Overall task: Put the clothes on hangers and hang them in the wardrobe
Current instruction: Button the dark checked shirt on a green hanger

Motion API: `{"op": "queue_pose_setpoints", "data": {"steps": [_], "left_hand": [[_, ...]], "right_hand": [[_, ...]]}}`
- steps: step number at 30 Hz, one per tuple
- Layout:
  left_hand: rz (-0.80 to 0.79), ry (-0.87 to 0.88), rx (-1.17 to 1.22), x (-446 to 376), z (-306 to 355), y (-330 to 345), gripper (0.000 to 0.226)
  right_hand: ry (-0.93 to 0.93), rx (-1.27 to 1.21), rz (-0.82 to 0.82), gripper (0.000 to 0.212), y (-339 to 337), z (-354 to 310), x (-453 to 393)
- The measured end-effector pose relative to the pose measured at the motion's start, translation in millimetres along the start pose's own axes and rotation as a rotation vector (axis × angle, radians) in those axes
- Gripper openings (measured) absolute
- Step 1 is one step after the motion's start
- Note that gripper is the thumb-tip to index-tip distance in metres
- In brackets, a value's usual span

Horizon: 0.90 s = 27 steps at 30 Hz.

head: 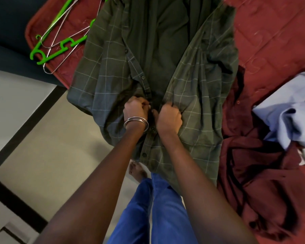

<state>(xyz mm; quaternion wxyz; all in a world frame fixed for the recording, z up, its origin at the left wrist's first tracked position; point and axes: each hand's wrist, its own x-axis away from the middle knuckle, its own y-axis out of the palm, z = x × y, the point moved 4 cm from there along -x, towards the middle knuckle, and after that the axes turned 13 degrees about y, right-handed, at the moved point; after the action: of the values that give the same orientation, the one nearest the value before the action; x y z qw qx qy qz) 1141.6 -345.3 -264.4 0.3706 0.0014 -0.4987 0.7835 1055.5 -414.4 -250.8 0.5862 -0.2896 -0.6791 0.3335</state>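
Note:
A dark green checked shirt [197,88] lies spread on the red bedspread [271,36], its front open higher up and its lower part hanging over the bed's edge. My left hand [136,108], with metal bangles at the wrist, pinches the button placket on the left. My right hand [169,117] grips the opposite front edge, fingers curled into the cloth. The two hands meet at the shirt's middle. Green plastic hangers [49,50] and thin metal wire hangers [63,32] lie at the bed's far left corner.
A maroon garment [253,164] is heaped on the bed to the right, with a pale blue shirt [289,117] beyond it. Pale floor tiles [42,138] with dark strips lie to the left. My legs in blue trousers [158,208] stand against the bed.

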Motion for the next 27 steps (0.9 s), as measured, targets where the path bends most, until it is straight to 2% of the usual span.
{"op": "queue_pose_setpoints", "data": {"steps": [5,8,10,12,15,19,22,27], "left_hand": [[0.005,0.006,-0.042,0.1,2.8,1.8,0.025],[0.007,-0.041,-0.079,2.2,4.6,7.9,0.026],[0.013,-0.117,-0.069,0.4,5.4,10.4,0.022],[0.016,-0.170,-0.010,-3.7,4.1,10.6,0.018],[0.044,-0.188,0.189,-4.5,1.1,7.5,0.015],[0.079,-0.218,0.329,6.2,-3.5,4.9,0.013],[0.145,-0.311,0.518,11.0,-8.0,7.8,0.009],[0.103,-0.346,0.675,15.8,0.6,8.9,0.003]], "right_hand": [[0.032,-0.042,0.006,0.024,-2.9,2.0,-4.8],[0.115,-0.362,0.021,0.022,-5.3,14.3,-12.3],[0.094,-0.604,0.022,0.020,-5.2,20.7,-11.5],[0.037,-0.739,0.014,0.018,-2.9,23.1,-7.6],[-0.095,-0.734,-0.005,0.018,1.4,14.7,-6.9],[-0.247,-0.605,0.001,0.018,1.9,-0.7,-9.7],[-0.297,-0.546,-0.024,0.013,0.1,0.4,-10.4],[-0.337,-0.586,-0.061,0.013,-2.9,14.1,-12.9]]}}
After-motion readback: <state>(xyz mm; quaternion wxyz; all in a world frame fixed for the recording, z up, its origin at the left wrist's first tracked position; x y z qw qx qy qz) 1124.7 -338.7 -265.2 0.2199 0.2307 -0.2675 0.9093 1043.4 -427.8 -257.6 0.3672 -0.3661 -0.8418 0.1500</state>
